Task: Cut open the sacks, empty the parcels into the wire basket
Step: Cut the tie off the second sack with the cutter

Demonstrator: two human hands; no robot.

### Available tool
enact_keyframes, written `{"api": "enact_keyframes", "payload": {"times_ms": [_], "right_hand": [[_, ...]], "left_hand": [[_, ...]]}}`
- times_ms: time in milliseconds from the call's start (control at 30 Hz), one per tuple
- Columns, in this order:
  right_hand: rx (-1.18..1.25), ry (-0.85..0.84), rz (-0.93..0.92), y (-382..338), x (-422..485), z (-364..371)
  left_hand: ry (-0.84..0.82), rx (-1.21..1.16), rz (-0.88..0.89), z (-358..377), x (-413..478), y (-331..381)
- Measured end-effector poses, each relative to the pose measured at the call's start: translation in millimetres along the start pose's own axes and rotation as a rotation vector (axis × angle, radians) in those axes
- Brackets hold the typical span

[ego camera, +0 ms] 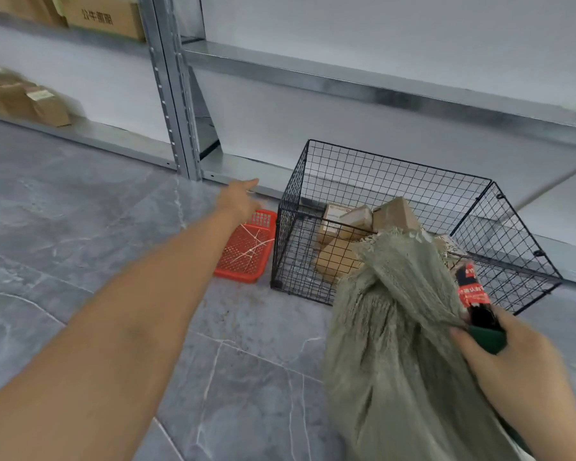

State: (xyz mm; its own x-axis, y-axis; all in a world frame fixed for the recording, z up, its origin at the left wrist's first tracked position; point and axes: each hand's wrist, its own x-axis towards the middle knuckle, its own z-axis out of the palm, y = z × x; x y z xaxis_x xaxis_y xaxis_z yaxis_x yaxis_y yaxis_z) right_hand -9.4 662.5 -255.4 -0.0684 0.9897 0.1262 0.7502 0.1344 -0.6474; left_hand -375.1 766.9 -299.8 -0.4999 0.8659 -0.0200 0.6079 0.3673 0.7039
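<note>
A black wire basket (pixel 346 181) stands on the floor by the shelving, with several brown cardboard parcels (pixel 343 227) inside. A grey-green woven sack (pixel 396 327) hangs over the basket's near edge, its frayed mouth pointing into the basket. My right hand (pixel 499 357) grips the sack's fabric together with a dark green-handled tool that has a red and black label (pixel 473 294). My left hand (pixel 240 201) reaches out with straight fingers above the red plastic tray (pixel 243 261), holding nothing.
The red tray left of the basket holds white cut ties. Grey metal shelving (pixel 313 74) runs behind, with cardboard boxes (pixel 103 18) on upper shelves at left. The floor is grey marble tile (pixel 80 227).
</note>
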Motion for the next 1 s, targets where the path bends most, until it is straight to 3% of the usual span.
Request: {"api": "enact_keyframes", "payload": {"times_ms": [133, 300, 400, 533, 633, 733, 1000], "right_hand": [[0.008, 0.028, 0.011, 0.9, 3.0, 2.0], [0.068, 0.028, 0.030, 2.3, 1.0, 4.3], [0.105, 0.051, 0.007, 5.2, -1.6, -1.1], [0.155, 0.072, -0.023, 11.0, -4.4, -16.6], [0.173, 0.111, -0.039, 17.9, -8.6, -33.3], [0.224, 0.145, 0.005, 34.3, -16.1, -52.7], [0.156, 0.277, 0.298, 88.9, -40.5, -119.2]], "left_hand": [[-0.017, 0.159, 0.000, 7.9, -8.4, -23.6], [-0.089, 0.146, 0.199, 35.9, -52.8, -15.7], [-0.310, 0.073, 0.332, 64.1, -91.8, 21.8], [-0.606, -0.248, 0.103, 94.6, -133.2, 71.8], [-0.535, -0.439, 0.018, 107.0, -148.2, 95.4], [-0.463, -0.442, 0.009, 106.1, -150.8, 113.3], [-0.467, -0.575, 0.144, 89.0, -183.6, 147.6]]}}
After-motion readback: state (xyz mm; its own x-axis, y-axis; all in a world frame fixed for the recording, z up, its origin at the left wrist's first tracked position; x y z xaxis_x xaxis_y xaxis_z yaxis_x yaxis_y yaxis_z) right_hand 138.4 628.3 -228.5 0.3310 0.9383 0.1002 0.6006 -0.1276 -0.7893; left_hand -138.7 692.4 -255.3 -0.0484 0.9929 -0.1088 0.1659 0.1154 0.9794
